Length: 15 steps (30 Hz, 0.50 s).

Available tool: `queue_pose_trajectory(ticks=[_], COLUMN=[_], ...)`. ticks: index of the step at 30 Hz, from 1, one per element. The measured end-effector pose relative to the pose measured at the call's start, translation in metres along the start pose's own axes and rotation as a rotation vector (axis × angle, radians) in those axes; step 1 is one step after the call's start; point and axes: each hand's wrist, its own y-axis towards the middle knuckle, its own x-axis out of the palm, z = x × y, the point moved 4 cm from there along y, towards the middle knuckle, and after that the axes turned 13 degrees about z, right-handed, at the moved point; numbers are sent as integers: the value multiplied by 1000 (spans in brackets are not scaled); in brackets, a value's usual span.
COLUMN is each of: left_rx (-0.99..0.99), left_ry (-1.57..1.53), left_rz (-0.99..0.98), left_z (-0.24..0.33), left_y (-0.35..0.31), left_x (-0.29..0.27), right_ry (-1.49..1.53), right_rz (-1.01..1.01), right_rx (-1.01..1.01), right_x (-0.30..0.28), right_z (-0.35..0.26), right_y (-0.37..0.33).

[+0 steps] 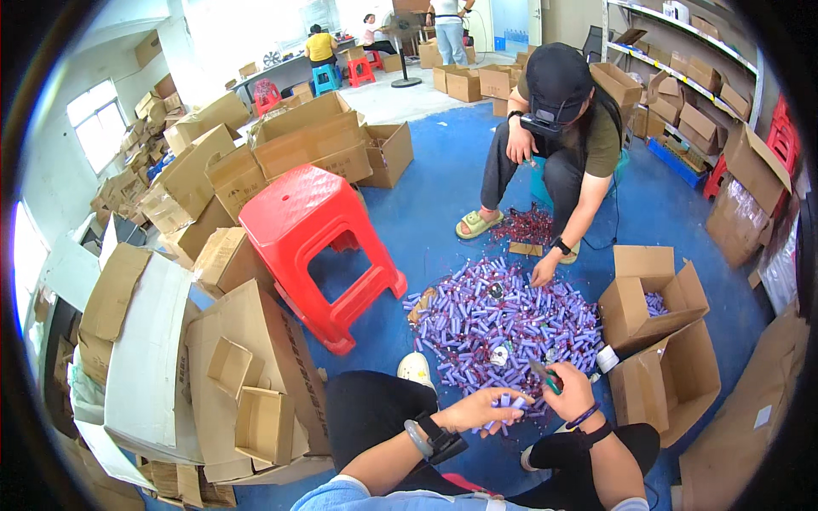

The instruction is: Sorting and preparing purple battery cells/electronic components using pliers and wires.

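A wide pile of purple cylindrical battery cells with thin dark red wires lies on the floor in front of me. My left hand, low over the near edge of the pile, is closed around a few purple cells. Just to its right, my right hand grips a green-handled hand tool, seemingly cutters, its metal end pointing left above the pile. Whether its jaws touch a wire is too small to tell. Across the pile, a co-worker's hand reaches down to the far right edge of the cells.
A red plastic stool stands left of the pile, beside stacked cardboard boxes. Two open cartons are close on my right, the farther holding purple cells. The co-worker sits opposite, near a heap of red wires.
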Motion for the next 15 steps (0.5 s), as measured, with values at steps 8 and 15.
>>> queue_pose_trajectory(ticks=[8,15], left_rx=[59,89], left_ry=[-532,-137], left_rz=[154,303], left_z=[-1,12], left_y=[0,-12], left_x=[-9,-8], right_ry=[180,234], right_rz=[-122,-334], right_rx=[-4,-123], right_x=[-3,11], right_z=[1,-5], right_y=[-11,-23])
